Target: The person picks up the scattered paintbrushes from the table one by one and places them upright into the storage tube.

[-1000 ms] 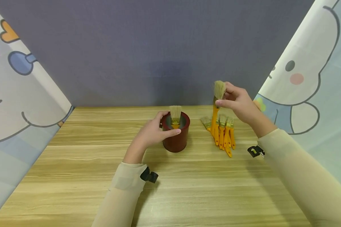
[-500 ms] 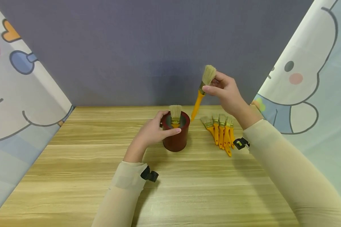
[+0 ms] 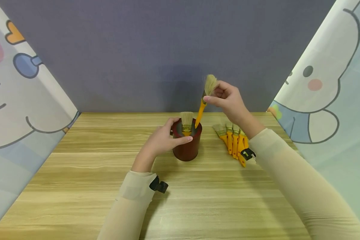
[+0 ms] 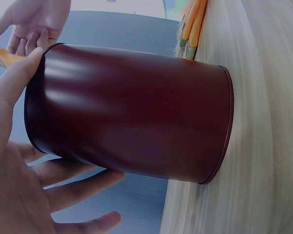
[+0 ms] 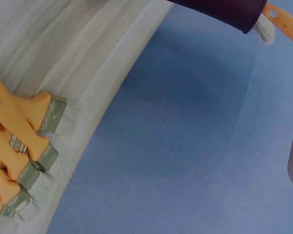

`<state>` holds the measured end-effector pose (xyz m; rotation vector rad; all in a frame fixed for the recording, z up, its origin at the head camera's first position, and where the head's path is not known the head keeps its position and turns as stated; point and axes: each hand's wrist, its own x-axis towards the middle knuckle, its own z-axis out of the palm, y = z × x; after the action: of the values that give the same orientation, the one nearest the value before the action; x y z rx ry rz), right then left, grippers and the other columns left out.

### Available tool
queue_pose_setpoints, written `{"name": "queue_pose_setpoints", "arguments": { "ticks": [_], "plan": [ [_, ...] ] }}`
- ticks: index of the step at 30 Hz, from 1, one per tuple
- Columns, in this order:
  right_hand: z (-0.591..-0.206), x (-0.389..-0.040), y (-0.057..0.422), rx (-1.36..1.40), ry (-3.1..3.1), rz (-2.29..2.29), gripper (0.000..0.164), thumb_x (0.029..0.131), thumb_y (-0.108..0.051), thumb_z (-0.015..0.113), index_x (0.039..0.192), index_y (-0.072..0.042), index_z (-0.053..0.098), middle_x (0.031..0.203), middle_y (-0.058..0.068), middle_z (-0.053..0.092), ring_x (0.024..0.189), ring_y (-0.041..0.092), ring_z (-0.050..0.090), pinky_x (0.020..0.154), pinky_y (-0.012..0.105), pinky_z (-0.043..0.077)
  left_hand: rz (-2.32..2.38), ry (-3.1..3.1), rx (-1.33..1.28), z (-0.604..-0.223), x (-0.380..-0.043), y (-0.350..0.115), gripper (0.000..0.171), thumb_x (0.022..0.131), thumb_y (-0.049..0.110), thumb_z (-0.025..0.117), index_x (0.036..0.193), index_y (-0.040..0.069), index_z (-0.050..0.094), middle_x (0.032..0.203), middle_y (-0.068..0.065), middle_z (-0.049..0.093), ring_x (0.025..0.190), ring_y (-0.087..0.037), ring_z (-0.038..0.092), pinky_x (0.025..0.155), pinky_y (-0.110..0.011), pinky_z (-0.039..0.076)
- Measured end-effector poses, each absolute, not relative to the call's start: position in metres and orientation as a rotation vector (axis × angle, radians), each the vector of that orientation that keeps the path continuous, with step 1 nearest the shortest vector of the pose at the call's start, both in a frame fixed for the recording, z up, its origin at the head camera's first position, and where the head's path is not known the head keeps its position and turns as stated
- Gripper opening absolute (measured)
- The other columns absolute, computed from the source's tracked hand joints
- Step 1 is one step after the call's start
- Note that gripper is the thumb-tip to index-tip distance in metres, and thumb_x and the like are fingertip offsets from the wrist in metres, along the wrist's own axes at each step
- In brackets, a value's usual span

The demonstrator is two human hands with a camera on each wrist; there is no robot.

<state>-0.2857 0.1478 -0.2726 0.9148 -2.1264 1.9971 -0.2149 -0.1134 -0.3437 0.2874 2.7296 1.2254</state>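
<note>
A dark red can [image 3: 186,148] stands upright on the table, with a paintbrush [image 3: 187,124] inside it, bristles up. My left hand [image 3: 160,141] grips the can near its rim; in the left wrist view the thumb [image 4: 19,73] lies on one side and the fingers on the other. Between thumb and fingers, my right hand [image 3: 229,101] pinches a second paintbrush [image 3: 201,111] by its metal band. Its yellow handle points down and its tip is at the can's mouth; whether it touches the can I cannot tell.
Several yellow-handled paintbrushes [image 3: 235,143] lie in an overlapping pile right of the can, partly hidden behind my right wrist. The wooden table [image 3: 87,173] ends at a grey-blue back panel [image 3: 132,66]. Cartoon-printed sheets [image 3: 324,76] hang at both sides.
My right hand has carried the paintbrush from above the pile leftwards to the can, first rising, then lowering, with the handle's tip now at the opening. The left hand stays on the can.
</note>
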Motion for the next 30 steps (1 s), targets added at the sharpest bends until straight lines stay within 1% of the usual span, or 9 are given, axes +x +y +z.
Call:
{"name": "queue_pose_setpoints", "arguments": {
  "ticks": [2,5,8,11,16,18,20,22,30],
  "plan": [
    [-0.275,-0.286,0.145,0.914,-2.175,1.944,0.02,0.095,-0.007,0.078,0.09,-0.013,0.059,0.067,-0.003,0.041,0.063,0.016,0.035,0.065,0.029,0.035,1.227,2.727,0.289,-0.344,-0.215,-0.114,0.102,0.086,0.072,0.077,0.166,0.028,0.031,0.146,-0.004,0.061,0.125,-0.026,0.067,0.105,-0.05,0.056],
    [-0.28,-0.286,0.142,0.918,-2.235,1.875,0.023,0.095,-0.012,0.081,0.093,-0.009,0.058,0.066,-0.003,0.034,0.061,0.018,0.026,0.063,0.031,0.031,1.228,2.725,0.285,-0.345,-0.216,-0.114,0.101,0.086,0.071,0.077,0.166,0.029,0.031,0.145,-0.004,0.062,0.123,-0.025,0.067,0.104,-0.049,0.056],
    [-0.284,-0.286,0.139,0.916,-2.284,1.832,0.028,0.095,-0.016,0.082,0.095,-0.009,0.055,0.067,-0.002,0.031,0.061,0.02,0.024,0.063,0.032,0.03,1.239,2.722,0.287,-0.345,-0.216,-0.114,0.102,0.086,0.07,0.077,0.167,0.028,0.031,0.146,-0.004,0.061,0.126,-0.025,0.066,0.105,-0.049,0.056],
    [-0.289,-0.285,0.138,0.911,-2.316,1.836,0.029,0.095,-0.016,0.082,0.095,-0.011,0.054,0.068,-0.001,0.029,0.061,0.019,0.024,0.065,0.032,0.032,1.24,2.72,0.288,-0.344,-0.215,-0.114,0.103,0.086,0.07,0.078,0.167,0.026,0.031,0.147,-0.004,0.061,0.128,-0.025,0.066,0.105,-0.049,0.056],
    [-0.297,-0.286,0.139,0.894,-2.348,1.822,0.029,0.096,-0.016,0.081,0.097,-0.009,0.053,0.071,0.0,0.027,0.063,0.019,0.023,0.067,0.032,0.031,1.219,2.732,0.288,-0.342,-0.215,-0.113,0.102,0.086,0.07,0.077,0.167,0.027,0.031,0.146,-0.004,0.062,0.125,-0.025,0.066,0.104,-0.049,0.056],
    [-0.3,-0.287,0.139,0.884,-2.372,1.795,0.03,0.096,-0.018,0.082,0.099,-0.01,0.054,0.071,0.0,0.029,0.064,0.02,0.024,0.066,0.032,0.031,1.219,2.732,0.287,-0.343,-0.216,-0.113,0.103,0.086,0.071,0.077,0.167,0.027,0.031,0.146,-0.004,0.062,0.125,-0.025,0.067,0.104,-0.049,0.057],
    [-0.302,-0.288,0.14,0.876,-2.401,1.767,0.028,0.096,-0.021,0.082,0.099,-0.014,0.055,0.072,0.001,0.03,0.064,0.02,0.025,0.067,0.032,0.032,1.221,2.732,0.287,-0.343,-0.216,-0.113,0.103,0.086,0.071,0.077,0.167,0.027,0.031,0.147,-0.005,0.062,0.125,-0.025,0.067,0.104,-0.049,0.057],
    [-0.305,-0.289,0.141,0.871,-2.424,1.746,0.027,0.096,-0.022,0.082,0.1,-0.015,0.056,0.072,0.001,0.031,0.065,0.019,0.026,0.067,0.032,0.033,1.222,2.732,0.286,-0.343,-0.217,-0.113,0.103,0.086,0.071,0.077,0.167,0.027,0.03,0.147,-0.005,0.061,0.125,-0.025,0.067,0.104,-0.05,0.057],
    [-0.314,-0.289,0.141,0.86,-2.488,1.747,0.028,0.097,-0.023,0.081,0.103,-0.013,0.056,0.074,0.001,0.034,0.066,0.019,0.028,0.066,0.031,0.032,1.213,2.746,0.296,-0.344,-0.217,-0.112,0.104,0.085,0.074,0.076,0.166,0.027,0.032,0.146,-0.005,0.062,0.125,-0.025,0.067,0.103,-0.049,0.057]
  ]
}}
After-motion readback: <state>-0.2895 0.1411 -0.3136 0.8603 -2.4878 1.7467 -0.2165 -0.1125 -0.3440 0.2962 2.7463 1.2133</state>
